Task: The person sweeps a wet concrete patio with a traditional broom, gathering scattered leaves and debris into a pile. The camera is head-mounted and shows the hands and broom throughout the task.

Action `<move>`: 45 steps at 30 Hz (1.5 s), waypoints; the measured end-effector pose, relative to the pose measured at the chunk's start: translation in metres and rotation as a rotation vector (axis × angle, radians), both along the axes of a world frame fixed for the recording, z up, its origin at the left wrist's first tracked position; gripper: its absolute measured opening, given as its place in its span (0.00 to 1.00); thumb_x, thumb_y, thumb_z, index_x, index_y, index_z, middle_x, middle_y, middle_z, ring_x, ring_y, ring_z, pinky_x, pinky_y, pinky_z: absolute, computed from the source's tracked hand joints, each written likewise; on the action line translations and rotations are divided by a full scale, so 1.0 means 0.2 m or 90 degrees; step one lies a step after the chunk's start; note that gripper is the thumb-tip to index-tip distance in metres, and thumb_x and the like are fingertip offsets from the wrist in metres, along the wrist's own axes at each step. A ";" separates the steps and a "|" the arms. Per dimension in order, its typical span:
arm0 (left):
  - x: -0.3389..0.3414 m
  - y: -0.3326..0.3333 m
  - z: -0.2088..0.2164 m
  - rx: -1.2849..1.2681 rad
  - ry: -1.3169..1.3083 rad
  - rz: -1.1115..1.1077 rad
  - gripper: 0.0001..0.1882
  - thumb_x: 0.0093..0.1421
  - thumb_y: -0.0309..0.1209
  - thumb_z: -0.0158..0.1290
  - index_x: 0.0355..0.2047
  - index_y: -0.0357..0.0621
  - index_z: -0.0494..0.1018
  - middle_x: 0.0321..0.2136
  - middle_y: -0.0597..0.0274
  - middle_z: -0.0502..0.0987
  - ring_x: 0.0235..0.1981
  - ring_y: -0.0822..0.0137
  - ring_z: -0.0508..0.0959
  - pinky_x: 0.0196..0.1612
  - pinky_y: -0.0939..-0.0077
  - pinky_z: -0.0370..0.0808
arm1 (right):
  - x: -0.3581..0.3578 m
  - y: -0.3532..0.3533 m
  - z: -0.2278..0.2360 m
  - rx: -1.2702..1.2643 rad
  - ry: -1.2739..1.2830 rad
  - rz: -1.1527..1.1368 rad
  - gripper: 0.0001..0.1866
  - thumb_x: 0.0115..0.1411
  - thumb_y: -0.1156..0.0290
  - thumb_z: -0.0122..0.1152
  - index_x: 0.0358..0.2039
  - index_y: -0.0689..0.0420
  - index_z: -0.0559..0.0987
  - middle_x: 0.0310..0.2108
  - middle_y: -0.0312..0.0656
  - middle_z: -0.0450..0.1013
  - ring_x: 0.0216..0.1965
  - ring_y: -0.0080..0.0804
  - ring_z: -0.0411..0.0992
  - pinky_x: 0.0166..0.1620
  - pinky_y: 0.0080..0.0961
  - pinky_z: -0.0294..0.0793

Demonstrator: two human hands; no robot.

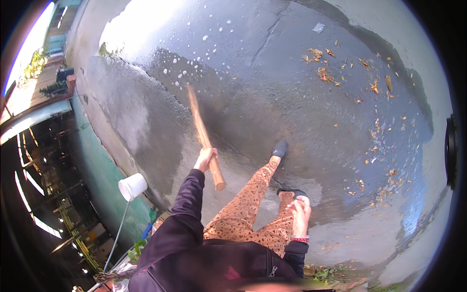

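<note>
My left hand is closed around a stick broom, a bundle of thin light-brown sticks. Its blunt bound end points back toward me, while the thinner tip reaches forward and left, slightly blurred, over the wet concrete floor. Whether the tip touches the floor I cannot tell. My right hand, with a red band at the wrist, hangs beside my right leg. Its fingers are loosely bent and partly apart, and nothing shows in them.
Yellow-brown leaves lie scattered on the right, with a crumpled clear wrapper beyond them. White foam spots dot the water ahead. At left, a white bucket is by a green wall. A low kerb edges the floor on the right.
</note>
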State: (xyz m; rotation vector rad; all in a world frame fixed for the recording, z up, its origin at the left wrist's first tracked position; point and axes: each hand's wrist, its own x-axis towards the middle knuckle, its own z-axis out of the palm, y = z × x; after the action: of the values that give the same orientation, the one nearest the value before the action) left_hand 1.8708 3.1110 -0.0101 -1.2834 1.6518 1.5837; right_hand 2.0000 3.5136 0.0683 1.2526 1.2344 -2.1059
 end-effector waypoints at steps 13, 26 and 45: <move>-0.50 1.25 0.10 0.130 0.055 -0.815 0.48 0.49 0.28 0.52 0.69 0.51 0.40 0.32 0.40 0.79 0.33 0.50 0.81 0.38 0.59 0.77 | -0.14 -0.02 -0.03 0.418 0.037 0.527 0.16 0.55 0.73 0.58 0.44 0.61 0.70 0.33 0.43 0.71 0.40 0.39 0.71 0.46 0.34 0.70; -0.52 0.32 0.17 -0.070 0.011 -0.118 0.27 0.48 0.18 0.48 0.51 0.42 0.59 0.16 0.65 0.67 0.11 0.68 0.70 0.13 0.74 0.70 | 0.12 0.57 -0.54 0.312 -0.429 0.945 0.59 0.45 0.43 0.68 0.65 0.66 0.48 0.63 0.59 0.55 0.62 0.56 0.58 0.60 0.40 0.63; -0.33 2.95 -0.21 0.089 0.023 -0.993 0.48 0.51 0.30 0.52 0.67 0.35 0.37 0.37 0.35 0.77 0.40 0.44 0.79 0.45 0.54 0.75 | -0.56 1.35 -0.67 -0.140 -0.115 -0.286 0.36 0.59 0.44 0.57 0.56 0.61 0.66 0.48 0.49 0.70 0.48 0.37 0.70 0.51 0.37 0.70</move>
State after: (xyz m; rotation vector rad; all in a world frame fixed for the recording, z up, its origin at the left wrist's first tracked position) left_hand 1.8040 3.7001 -0.0524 0.2720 1.6873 0.6452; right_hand 1.8872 3.7830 -0.0651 1.6885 0.6659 -2.2837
